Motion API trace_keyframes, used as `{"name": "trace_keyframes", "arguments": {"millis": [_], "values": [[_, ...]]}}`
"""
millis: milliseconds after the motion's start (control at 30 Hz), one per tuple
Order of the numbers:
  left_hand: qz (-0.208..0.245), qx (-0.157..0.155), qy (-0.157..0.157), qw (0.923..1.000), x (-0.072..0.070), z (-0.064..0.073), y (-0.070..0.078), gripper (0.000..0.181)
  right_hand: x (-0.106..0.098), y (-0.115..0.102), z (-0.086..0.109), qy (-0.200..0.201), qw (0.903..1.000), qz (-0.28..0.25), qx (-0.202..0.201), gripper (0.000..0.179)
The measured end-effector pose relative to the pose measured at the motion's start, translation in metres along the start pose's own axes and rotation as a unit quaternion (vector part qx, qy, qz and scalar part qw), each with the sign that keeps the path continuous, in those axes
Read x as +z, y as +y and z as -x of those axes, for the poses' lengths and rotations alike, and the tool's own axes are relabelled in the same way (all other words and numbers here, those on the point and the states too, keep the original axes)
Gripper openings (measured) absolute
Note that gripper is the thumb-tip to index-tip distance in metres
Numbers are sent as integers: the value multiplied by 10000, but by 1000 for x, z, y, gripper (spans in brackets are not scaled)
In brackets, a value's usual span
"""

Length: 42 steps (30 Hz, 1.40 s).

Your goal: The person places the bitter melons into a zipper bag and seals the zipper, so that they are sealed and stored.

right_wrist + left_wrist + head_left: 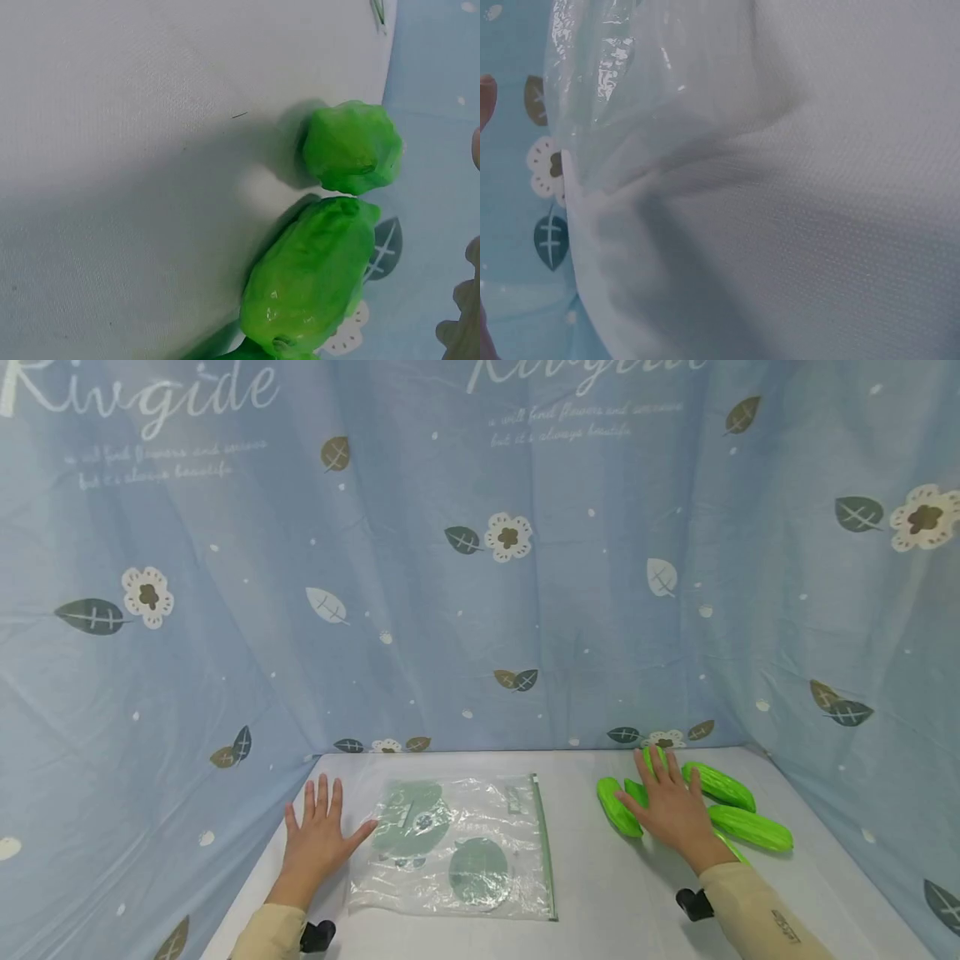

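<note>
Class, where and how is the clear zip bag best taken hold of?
Probably by pinching the green strip on the right edge of the clear zip bag, coming from the right: the bag lies flat with wrinkled film, while the strip looks straight and firmer.

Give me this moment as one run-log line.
left hand: fingers spread, beside clear bag | right hand: fingers spread, over green vegetables, contact unclear | bag: flat on white table

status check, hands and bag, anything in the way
Left hand open by plastic bag. Right hand open over green vegetables, partly hiding them. Bag flat on table, no vegetables on it.
</note>
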<state>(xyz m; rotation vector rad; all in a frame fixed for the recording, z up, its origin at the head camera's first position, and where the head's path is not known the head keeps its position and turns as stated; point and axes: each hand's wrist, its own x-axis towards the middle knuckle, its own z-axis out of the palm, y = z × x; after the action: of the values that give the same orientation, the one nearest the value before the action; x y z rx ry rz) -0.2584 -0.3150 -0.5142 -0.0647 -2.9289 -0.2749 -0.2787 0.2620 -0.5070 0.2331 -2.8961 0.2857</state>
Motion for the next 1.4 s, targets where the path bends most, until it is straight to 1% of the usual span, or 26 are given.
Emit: {"name": "trace_keyframes", "arguments": {"millis": [467,567,767,900,1000,1133,1233,1333,1400], "values": [[69,-11,-109,9999,4,4,-1,111,12,-5,4,-83,9997,-217,-26,91],[86,23,-81,9999,4,5,0,110,14,-5,5,-86,9997,-216,-24,91],[91,93,47,9999,4,6,5,107,19,-3,5,-99,9999,-32,-40,92],[-47,136,63,9999,3,5,10,104,22,-3,7,-77,9999,-6,-64,90],[-122,209,112,9996,3,5,15,101,24,-5,9,-1,9999,-47,-150,85],[-192,354,321,9987,4,5,23,95,24,-10,12,160,9993,-154,-309,75],[-111,466,545,9974,5,6,32,89,24,-16,14,314,9984,-230,-411,68],[61,558,736,9957,7,6,41,84,24,-22,16,428,9972,-375,-495,61],[181,577,780,9951,10,6,47,81,24,-27,18,441,9962,-523,-537,56]]}}
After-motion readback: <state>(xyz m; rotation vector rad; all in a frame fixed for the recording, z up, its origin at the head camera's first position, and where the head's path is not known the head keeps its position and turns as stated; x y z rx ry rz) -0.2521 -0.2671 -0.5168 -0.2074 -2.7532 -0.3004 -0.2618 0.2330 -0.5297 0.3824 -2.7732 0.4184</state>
